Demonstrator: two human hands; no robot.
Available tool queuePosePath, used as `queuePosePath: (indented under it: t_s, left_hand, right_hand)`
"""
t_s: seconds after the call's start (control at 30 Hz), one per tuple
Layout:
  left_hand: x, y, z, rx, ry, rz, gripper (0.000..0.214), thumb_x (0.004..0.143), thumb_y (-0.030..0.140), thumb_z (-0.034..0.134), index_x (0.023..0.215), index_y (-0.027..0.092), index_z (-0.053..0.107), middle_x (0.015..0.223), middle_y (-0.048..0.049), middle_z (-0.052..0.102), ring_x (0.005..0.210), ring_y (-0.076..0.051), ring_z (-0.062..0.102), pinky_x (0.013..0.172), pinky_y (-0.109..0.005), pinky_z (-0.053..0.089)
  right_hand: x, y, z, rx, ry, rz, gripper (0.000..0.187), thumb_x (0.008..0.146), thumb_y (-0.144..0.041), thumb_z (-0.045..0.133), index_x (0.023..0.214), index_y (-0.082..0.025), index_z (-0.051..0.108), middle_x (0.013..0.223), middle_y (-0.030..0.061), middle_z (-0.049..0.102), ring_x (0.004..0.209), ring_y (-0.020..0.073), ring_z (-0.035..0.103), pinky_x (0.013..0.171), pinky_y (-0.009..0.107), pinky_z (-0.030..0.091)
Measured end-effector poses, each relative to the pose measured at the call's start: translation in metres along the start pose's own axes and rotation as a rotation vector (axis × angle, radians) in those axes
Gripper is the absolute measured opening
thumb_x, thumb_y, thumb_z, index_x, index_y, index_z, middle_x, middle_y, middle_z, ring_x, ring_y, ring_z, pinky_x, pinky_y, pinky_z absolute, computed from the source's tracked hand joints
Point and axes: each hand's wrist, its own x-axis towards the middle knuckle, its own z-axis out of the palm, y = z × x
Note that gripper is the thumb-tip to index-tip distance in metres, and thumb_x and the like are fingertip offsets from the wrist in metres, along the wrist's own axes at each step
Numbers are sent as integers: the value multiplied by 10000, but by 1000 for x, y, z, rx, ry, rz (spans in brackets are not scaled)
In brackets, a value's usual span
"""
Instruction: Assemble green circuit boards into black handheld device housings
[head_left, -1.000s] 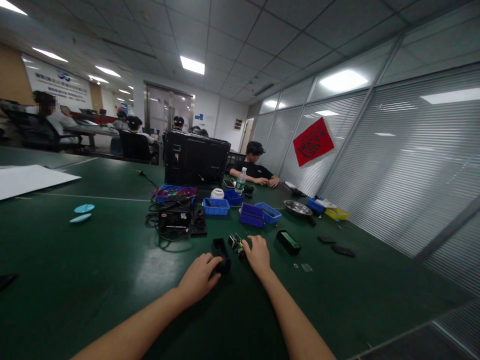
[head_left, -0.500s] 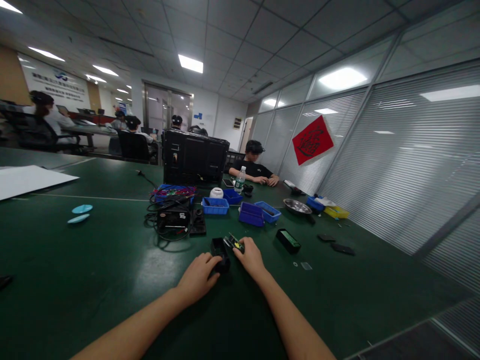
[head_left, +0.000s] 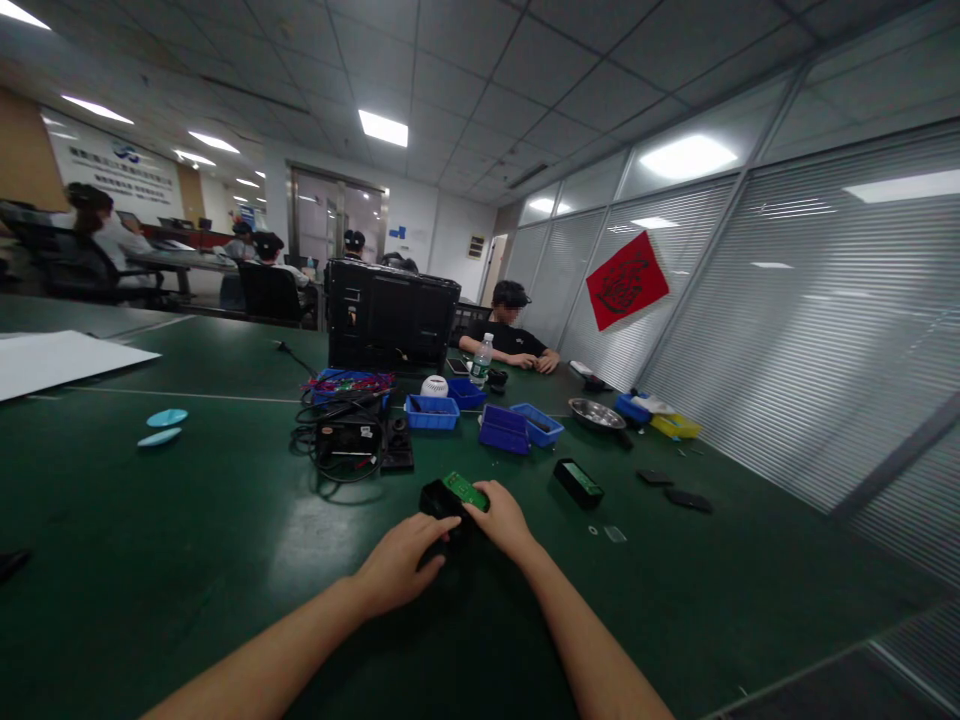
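My right hand (head_left: pixel 504 518) pinches a green circuit board (head_left: pixel 463 488) by its right edge, thumb and fingers closed on it. The board is tilted, with its flat green face showing. Directly beside and partly under it is a small black plastic case (head_left: pixel 433 498). My left hand (head_left: pixel 405 558) grips the near end of this case, index finger along the top and thumb lower down. The fingers hide part of the case, and whether the board touches its rim I cannot tell. To the right lies a second black case (head_left: pixel 576 490) with a green board inside.
Beyond my hands are a cable-wrapped black device (head_left: pixel 346 440), blue bins (head_left: pixel 433 413), a baseball (head_left: pixel 434 386), a water bottle (head_left: pixel 481 362) and a metal pan (head_left: pixel 596 414). Black flat pieces (head_left: pixel 688 500) lie right, light-blue dishes (head_left: pixel 166 417) left. A co-worker (head_left: pixel 511 330) sits across the table.
My right hand has turned the circuit board over, from its component side to its flat green face, and brought it left over the case. My left hand stays at the case.
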Motion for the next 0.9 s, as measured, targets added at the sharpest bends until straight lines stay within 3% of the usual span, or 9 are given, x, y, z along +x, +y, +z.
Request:
queuePosePath:
  t_s: [0.1,0.2,0.3,0.4,0.57,0.77,0.9]
  left_hand:
    - [2,-4,1,55,183,-56,491,734,144,475,1203,278,419,1074,-30,534,997,-180,478,900,-361,375]
    - [5,-14,5,99,328,-186,602,691,171,525,1263,246,352,1243,-58,434,1148,-213,392,985,-394,306]
    - [7,-24,9,42,237,-231,745,657,219,577,1326,230,249,1330,-61,373,1218,-211,337,1022,-370,269]
    - [7,-28,11,0,139,-246,744,652,247,591,1321,230,266,1289,-62,435,1179,-211,391,1000,-363,291]
    - [6,-28,12,13,151,-259,721,633,241,612,1291,215,318,1196,-57,494,1105,-198,448,956,-322,321]
    - [6,-28,12,-1,163,-315,762,641,248,609,1318,220,261,1164,-58,492,1099,-201,455,937,-313,328]
    - [7,-26,10,-19,152,-335,781,642,246,608,1330,223,240,1172,-64,489,1100,-207,457,933,-318,330]
  right_hand:
    - [0,-1,-3,129,-37,-100,321,687,-246,616,1002,-190,584,953,51,566,914,183,524,825,289,390]
    - [-2,-4,-6,189,-83,-155,354,667,-201,623,1019,-196,579,968,42,555,918,173,523,832,283,390]
    - [-3,-4,-9,164,-122,-154,393,654,-178,629,1043,-195,579,974,46,558,929,179,518,841,284,382]
    - [-3,-1,-10,119,-137,-126,410,650,-201,646,1055,-190,585,967,53,564,921,189,519,833,287,380]
    - [-1,6,-14,90,-106,-58,385,629,-252,677,1000,-166,617,886,48,559,817,171,524,753,270,396]
    - [-2,7,-12,142,-87,-33,342,631,-218,669,965,-167,621,834,27,536,724,138,508,680,244,407]
    - [-1,4,-13,131,41,-6,331,632,-227,658,954,-163,618,892,46,528,749,149,510,714,261,409]
